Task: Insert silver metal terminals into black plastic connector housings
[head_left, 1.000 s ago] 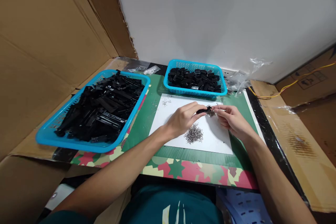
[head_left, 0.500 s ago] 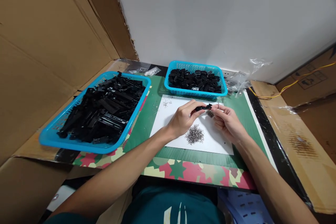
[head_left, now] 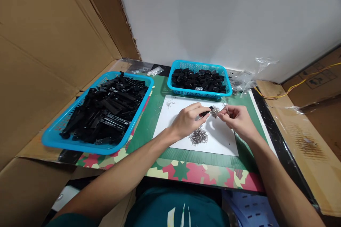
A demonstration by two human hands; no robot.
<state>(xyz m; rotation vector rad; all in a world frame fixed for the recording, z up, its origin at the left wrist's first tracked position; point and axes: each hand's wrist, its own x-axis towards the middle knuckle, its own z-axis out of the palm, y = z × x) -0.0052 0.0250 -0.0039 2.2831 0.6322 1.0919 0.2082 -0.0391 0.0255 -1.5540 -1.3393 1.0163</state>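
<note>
Over the white sheet (head_left: 170, 133), my left hand (head_left: 188, 120) is closed on a black plastic part (head_left: 204, 113), pinched between thumb and fingers. To its right, my right hand (head_left: 236, 118) pinches a thin metal tool (head_left: 226, 108); its lower end is hidden by the fingers. A small pile of metal springs or pins (head_left: 214, 111) lies between the two hands, close to the right fingertips. Nearer to me, below my left hand, is a larger pile of similar tiny metal pieces (head_left: 198, 136). The hands are apart.
At the left, a big blue basket (head_left: 77, 150) holds long black parts. Behind the sheet, a smaller blue basket (head_left: 199, 93) holds small black pieces. Plastic bags (head_left: 242, 82) lie at the back right. Cardboard (head_left: 306, 142) lines the sides, with a yellow cable (head_left: 290, 90) at right.
My right hand has moved right and away from the black part, with the thin tool still in it. My left hand has tilted the part, and the small metal pile shows more fully.
</note>
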